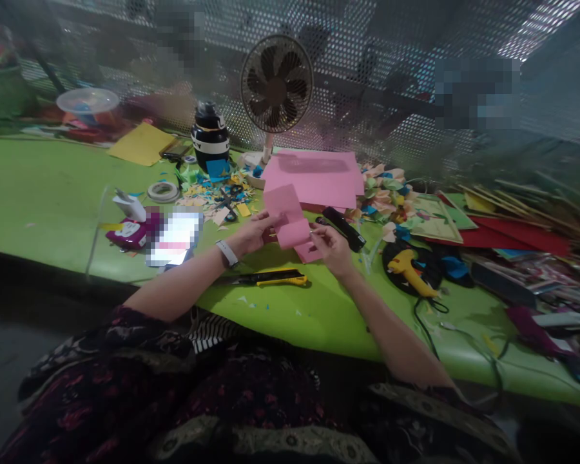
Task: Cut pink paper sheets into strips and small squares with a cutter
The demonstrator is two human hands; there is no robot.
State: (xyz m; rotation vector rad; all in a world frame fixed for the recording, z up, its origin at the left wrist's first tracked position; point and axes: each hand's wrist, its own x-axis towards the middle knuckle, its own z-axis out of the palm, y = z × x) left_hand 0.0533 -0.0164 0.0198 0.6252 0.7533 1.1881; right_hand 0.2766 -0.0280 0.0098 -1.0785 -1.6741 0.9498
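Observation:
A folded strip of pink paper [289,219] is held above the green table [53,193] by both my hands. My left hand [254,233] pinches its left edge, with a white band on that wrist. The lower right part is gripped by my right hand [331,248], fingers closed on it. A stack of pink sheets [314,175] lies just behind. Below my hands rests a yellow-and-black utility knife [270,279].
A black stapler [344,227] lies right of the paper, a yellow glue gun [412,271] further right. Scissors [229,201] sit among paper scraps, with a tape roll [163,191], a black bottle [210,136] and a small fan [276,87] behind. Coloured sheets and sticks crowd the right side.

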